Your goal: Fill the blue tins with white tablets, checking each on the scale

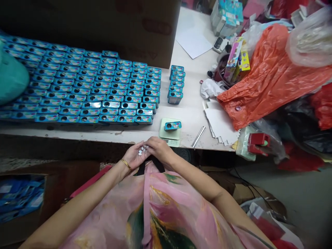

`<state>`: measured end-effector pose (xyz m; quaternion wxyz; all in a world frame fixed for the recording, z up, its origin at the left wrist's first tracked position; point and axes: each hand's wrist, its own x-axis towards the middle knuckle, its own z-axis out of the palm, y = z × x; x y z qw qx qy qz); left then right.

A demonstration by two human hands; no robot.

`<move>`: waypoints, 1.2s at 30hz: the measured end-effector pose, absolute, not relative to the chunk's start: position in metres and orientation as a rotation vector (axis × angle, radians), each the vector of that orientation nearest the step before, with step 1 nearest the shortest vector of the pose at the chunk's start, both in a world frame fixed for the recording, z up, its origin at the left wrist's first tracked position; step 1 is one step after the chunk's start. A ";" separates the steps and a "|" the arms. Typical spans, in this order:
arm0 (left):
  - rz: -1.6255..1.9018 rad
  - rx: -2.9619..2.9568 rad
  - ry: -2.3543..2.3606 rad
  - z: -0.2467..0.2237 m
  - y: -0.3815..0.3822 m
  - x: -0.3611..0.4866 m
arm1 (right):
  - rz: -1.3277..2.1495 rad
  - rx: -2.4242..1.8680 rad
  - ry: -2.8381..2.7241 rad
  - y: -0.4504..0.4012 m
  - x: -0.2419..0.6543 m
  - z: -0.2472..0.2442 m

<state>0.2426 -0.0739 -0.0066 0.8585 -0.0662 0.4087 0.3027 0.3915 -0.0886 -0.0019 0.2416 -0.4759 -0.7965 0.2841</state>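
Small white tablets (140, 152) lie in the cupped palm of my left hand (133, 156), which faces up at the table's front edge. My right hand (158, 148) is beside it, its fingertips pinched together over the palm at the tablets; whether a tablet is between them is too small to tell. Just beyond my hands, a blue tin (173, 126) sits on a pale green scale (169, 141). Many blue tins (88, 86) stand in tight rows on the left, and a short column of tins (177, 84) stands apart behind the scale.
A large brown carton (103, 31) rises behind the rows. Right of the scale are a silver tube (198, 136), white cards (220, 122) and an orange plastic bag (269, 76). A red device (258, 143) sits at the right edge. A teal object (11, 76) is far left.
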 end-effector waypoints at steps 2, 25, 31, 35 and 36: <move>0.609 -0.136 0.847 -0.005 -0.069 0.249 | 0.780 -1.380 -2.016 -0.081 0.412 0.002; 0.555 -0.076 0.800 -0.004 -0.062 0.253 | 0.900 -1.433 -1.619 -0.067 0.453 0.013; 0.559 -0.036 0.865 -0.005 -0.052 0.250 | 0.756 -1.515 -1.463 -0.063 0.477 0.015; 0.629 0.007 0.927 -0.011 -0.051 0.221 | 0.619 -1.682 -1.635 -0.062 0.515 0.000; 0.645 0.012 0.943 -0.013 -0.053 0.211 | 0.595 -1.698 -1.726 -0.062 0.519 -0.004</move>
